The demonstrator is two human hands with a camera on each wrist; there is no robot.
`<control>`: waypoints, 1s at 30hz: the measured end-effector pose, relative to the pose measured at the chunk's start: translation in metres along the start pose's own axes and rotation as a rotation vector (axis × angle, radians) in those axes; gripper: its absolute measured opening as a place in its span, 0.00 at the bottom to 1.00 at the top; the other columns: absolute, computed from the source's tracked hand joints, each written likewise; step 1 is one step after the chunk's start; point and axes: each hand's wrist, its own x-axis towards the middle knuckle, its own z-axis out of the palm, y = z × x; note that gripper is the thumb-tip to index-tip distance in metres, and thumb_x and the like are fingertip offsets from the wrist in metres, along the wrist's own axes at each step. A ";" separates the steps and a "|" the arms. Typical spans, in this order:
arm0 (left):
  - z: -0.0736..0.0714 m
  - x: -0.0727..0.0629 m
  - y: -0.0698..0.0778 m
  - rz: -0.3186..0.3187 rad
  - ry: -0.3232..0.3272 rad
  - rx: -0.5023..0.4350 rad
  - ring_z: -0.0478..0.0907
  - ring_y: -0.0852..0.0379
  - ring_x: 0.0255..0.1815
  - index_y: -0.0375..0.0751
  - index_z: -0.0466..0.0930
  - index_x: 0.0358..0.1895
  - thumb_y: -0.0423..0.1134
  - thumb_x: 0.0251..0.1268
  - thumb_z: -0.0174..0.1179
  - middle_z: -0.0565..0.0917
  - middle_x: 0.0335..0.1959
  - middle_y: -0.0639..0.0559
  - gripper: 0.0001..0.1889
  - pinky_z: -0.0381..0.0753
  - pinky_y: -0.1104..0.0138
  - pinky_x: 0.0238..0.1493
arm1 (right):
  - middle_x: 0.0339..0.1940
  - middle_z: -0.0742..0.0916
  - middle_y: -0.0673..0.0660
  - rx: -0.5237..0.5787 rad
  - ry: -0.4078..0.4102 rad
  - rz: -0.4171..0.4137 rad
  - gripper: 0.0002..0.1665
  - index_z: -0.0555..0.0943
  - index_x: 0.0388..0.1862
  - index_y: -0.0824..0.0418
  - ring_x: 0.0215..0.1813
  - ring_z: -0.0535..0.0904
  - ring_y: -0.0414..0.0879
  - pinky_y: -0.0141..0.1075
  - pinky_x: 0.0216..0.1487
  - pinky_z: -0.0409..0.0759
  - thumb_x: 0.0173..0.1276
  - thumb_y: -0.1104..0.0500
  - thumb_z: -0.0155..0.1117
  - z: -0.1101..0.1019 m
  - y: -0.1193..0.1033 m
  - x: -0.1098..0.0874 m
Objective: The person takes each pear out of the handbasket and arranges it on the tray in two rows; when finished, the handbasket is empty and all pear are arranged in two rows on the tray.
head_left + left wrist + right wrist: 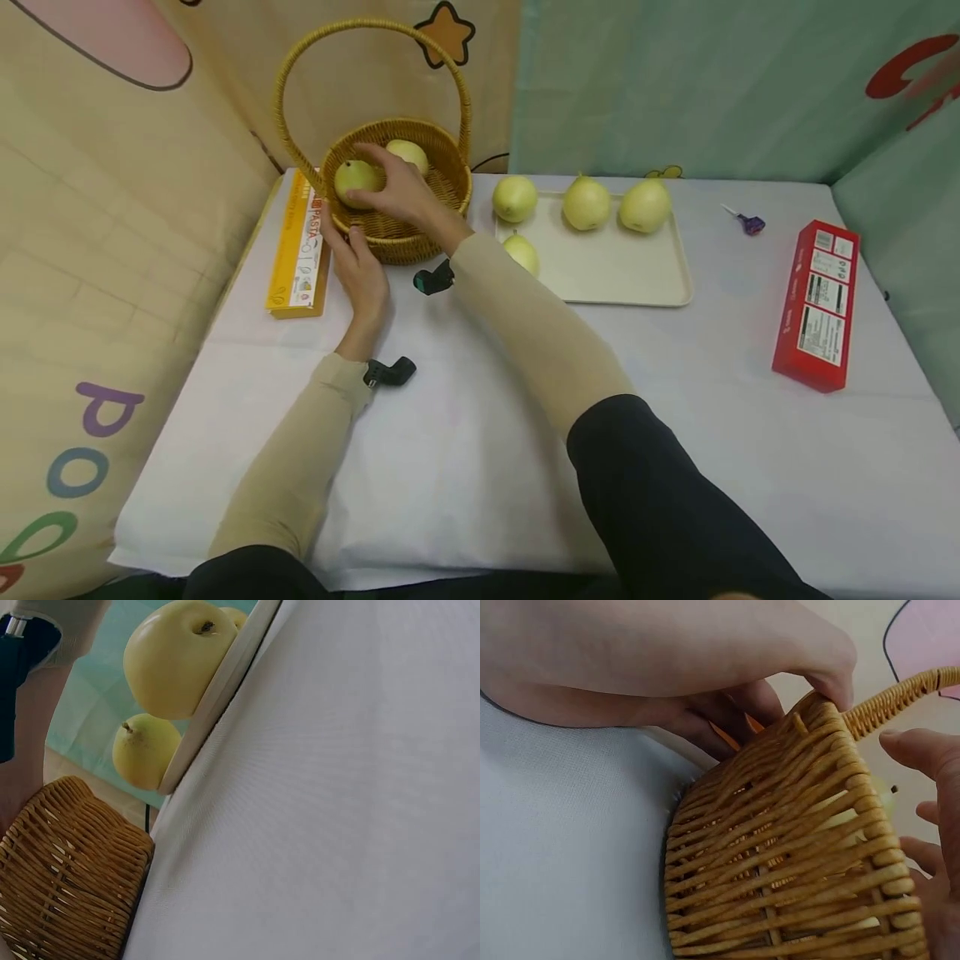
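Observation:
A wicker basket (408,250) with a tall arched handle holds two pale yellow-green pears: a left pear (352,179) and a back pear (409,153). My left hand (363,279) holds the basket at its front left. In the right wrist view, one digit of that hand bends over the rim and other fingers lie along the outer wall. Inside the basket, my right hand (405,192) hovers over the left pear, thumb and fingers spread loosely beside it. More wicker wall (67,877) shows in the left wrist view.
A cream tray (615,279) right of the basket bears several pears (587,202), one partly behind my right sleeve. A yellow pasta box (296,258) lies left of the basket. Farther right are a purple-wrapped lollipop (751,224) and a red box (817,308).

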 end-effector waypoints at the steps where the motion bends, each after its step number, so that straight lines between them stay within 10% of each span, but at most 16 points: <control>1: 0.001 -0.001 0.000 -0.001 0.001 -0.005 0.47 0.74 0.83 0.52 0.46 0.87 0.43 0.89 0.38 0.50 0.88 0.60 0.30 0.46 0.79 0.81 | 0.83 0.70 0.46 -0.008 -0.013 0.001 0.49 0.62 0.85 0.49 0.78 0.68 0.40 0.25 0.74 0.64 0.70 0.43 0.73 0.001 0.001 0.001; 30: 0.000 -0.001 -0.001 0.031 0.022 0.006 0.48 0.71 0.84 0.50 0.48 0.86 0.44 0.88 0.36 0.53 0.88 0.58 0.29 0.48 0.76 0.81 | 0.78 0.74 0.53 -0.225 -0.065 0.019 0.49 0.67 0.83 0.46 0.77 0.69 0.46 0.34 0.77 0.64 0.65 0.56 0.79 0.010 0.006 0.011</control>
